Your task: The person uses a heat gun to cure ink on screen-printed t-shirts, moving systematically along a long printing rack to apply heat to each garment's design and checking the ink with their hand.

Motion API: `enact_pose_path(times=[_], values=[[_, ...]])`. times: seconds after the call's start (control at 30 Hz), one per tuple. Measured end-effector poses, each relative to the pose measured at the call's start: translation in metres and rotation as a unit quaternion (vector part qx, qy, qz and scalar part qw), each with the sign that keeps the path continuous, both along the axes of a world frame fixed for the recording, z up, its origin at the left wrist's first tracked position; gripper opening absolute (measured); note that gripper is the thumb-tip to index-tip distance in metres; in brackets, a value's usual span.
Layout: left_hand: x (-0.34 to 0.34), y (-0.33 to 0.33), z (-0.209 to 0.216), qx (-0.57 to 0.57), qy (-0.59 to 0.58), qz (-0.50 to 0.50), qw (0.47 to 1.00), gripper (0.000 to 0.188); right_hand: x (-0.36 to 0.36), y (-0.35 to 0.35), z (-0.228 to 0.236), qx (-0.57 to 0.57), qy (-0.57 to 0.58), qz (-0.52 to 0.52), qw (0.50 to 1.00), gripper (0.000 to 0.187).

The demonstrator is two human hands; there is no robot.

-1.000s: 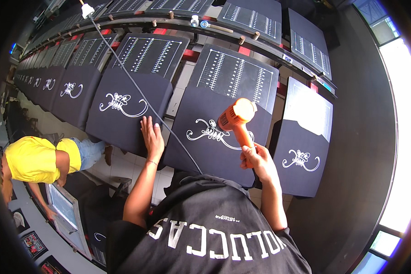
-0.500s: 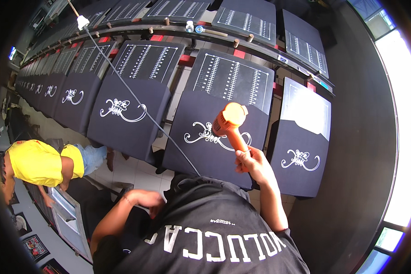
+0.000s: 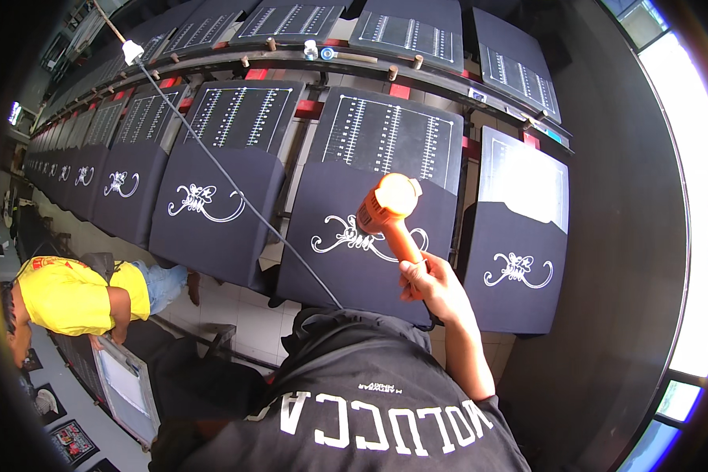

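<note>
The person wears a loose, creased black T-shirt (image 3: 330, 366). Behind the bare right hand (image 3: 431, 285), a short black sleeve (image 3: 495, 425) ends partway along the arm. Bold white block lettering (image 3: 371, 427) runs across the cloth behind the hand and to its left, with a smaller white print (image 3: 380, 387) nearer the hand. Bunched dark folds (image 3: 354, 316) left of the hand are probably the hem.

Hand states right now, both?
Left hand: out of view, can't tell.
Right hand: closed, fingers around the handle of the orange heat gun.
</note>
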State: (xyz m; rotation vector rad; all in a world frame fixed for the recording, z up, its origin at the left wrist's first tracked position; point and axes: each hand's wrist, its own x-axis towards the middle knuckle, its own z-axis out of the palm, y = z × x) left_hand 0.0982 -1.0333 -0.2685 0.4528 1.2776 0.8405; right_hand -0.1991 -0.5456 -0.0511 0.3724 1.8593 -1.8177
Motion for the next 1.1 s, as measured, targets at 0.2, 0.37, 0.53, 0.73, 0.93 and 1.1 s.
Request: enact_pose_path(times=[0.2,0.37,0.53,0.73,0.93,1.1], values=[[0.004,-0.006,-0.009,-0.039,-0.048,-0.018,0.998,0.023,-0.002,0.002,-0.008,0.005,-0.021,0.007,1.000,0.045],[0.024,0.002,-0.025,-0.062,-0.083,-0.014,0.995,0.024,-0.004,-0.005,-0.013,0.030,-0.015,0.026,0.999,0.046],[0.039,0.014,-0.037,-0.084,-0.118,-0.007,0.989,0.025,-0.008,-0.012,-0.020,0.028,-0.009,0.033,0.999,0.044],[0.046,0.026,-0.048,-0.112,-0.158,-0.005,0.981,0.026,-0.020,-0.019,-0.028,0.009,0.002,0.037,0.999,0.041],[0.042,0.030,-0.056,-0.139,-0.197,-0.012,0.970,0.027,-0.029,-0.029,-0.024,0.045,-0.004,0.054,0.998,0.043],[0.043,0.038,-0.061,-0.158,-0.237,-0.019,0.958,0.029,-0.033,-0.032,-0.022,0.018,-0.028,0.086,0.996,0.045]])
